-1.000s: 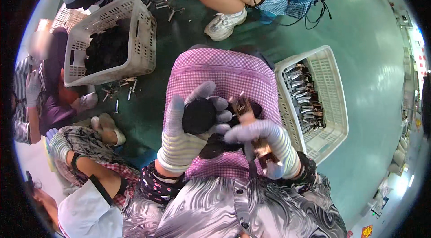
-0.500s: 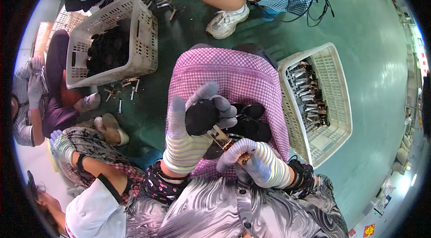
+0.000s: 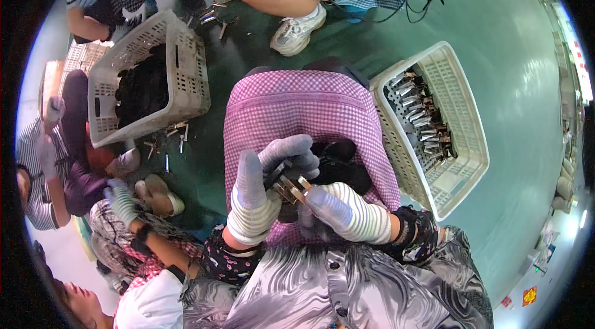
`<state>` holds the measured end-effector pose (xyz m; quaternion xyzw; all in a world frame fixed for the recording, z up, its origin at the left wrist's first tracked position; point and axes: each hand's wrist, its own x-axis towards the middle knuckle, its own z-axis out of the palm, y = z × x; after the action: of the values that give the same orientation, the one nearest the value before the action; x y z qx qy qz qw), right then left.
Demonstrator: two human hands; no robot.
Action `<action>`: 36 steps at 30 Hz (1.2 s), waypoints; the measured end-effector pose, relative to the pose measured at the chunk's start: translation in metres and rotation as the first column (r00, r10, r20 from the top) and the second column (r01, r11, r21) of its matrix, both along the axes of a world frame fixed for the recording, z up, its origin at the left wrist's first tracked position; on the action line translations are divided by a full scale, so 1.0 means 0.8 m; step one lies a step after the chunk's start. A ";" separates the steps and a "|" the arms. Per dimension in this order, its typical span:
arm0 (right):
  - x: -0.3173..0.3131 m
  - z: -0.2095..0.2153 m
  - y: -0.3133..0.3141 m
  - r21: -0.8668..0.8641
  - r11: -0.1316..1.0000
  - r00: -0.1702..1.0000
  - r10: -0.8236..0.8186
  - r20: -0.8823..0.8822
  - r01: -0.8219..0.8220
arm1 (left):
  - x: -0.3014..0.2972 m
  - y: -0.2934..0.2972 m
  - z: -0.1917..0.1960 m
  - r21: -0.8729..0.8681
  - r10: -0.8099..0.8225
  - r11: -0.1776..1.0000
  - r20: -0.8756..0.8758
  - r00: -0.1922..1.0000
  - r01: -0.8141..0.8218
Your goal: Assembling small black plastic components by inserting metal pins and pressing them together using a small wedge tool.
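Over my lap, my left hand (image 3: 255, 189), in a grey glove with a striped cuff, is closed round a dark piece (image 3: 276, 173) that was seen as a black rounded disc. My right hand (image 3: 344, 208), gloved alike, pinches a shiny metal bracket (image 3: 289, 190) up against that piece. Fingers partly cover the place where the two meet, so I cannot tell whether they are joined. More black pieces (image 3: 347, 171) lie just beyond my hands on the pink checked apron (image 3: 297, 102).
To my right stands a white crate (image 3: 474, 137) with rows of metal-ended pieces (image 3: 427, 121). Another crate (image 3: 195, 78) at the left holds black pieces; loose metal parts (image 3: 184, 137) lie on the floor beside it. Co-workers sit close at left and ahead, one shoe (image 3: 297, 31) near.
The black disc has tipped from facing up to nearly edge-on in my left hand. My right hand has turned and risen slightly, bringing the metal bracket in close. The view has shifted a little.
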<state>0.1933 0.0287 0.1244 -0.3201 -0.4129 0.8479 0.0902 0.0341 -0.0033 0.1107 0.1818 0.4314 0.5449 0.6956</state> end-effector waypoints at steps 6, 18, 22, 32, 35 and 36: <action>-0.003 -0.002 -0.001 -0.067 0.998 0.999 0.017 0.037 -0.014 | -0.004 -0.002 -0.001 0.098 -0.111 0.986 -0.196 0.974 0.132; 0.000 -0.031 -0.014 0.225 0.971 0.994 -0.062 -0.086 0.080 | 0.000 0.007 0.015 0.232 -0.112 0.934 -0.536 0.837 0.273; 0.005 -0.030 0.001 0.335 0.918 0.962 -0.134 -0.237 0.210 | 0.002 0.009 0.014 0.079 0.017 0.996 -0.558 0.830 0.033; 0.244 -0.102 0.078 0.541 0.160 0.242 -0.967 -0.082 0.825 | -0.051 0.014 -0.020 0.326 0.159 0.945 -0.518 0.840 0.022; 0.349 -0.169 0.059 0.836 0.229 -0.031 -0.959 0.281 0.499 | -0.067 0.019 -0.019 0.351 0.025 0.923 -0.465 0.885 0.158; 0.388 -0.193 0.046 0.858 0.345 -0.041 -0.921 0.388 0.380 | -0.063 0.023 -0.018 0.338 0.042 0.930 -0.493 0.869 0.146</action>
<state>0.5038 0.0654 -0.0298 -0.8253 -0.3716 0.2240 0.3614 -0.0161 0.0147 0.0966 0.4516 0.4804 0.5318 0.5316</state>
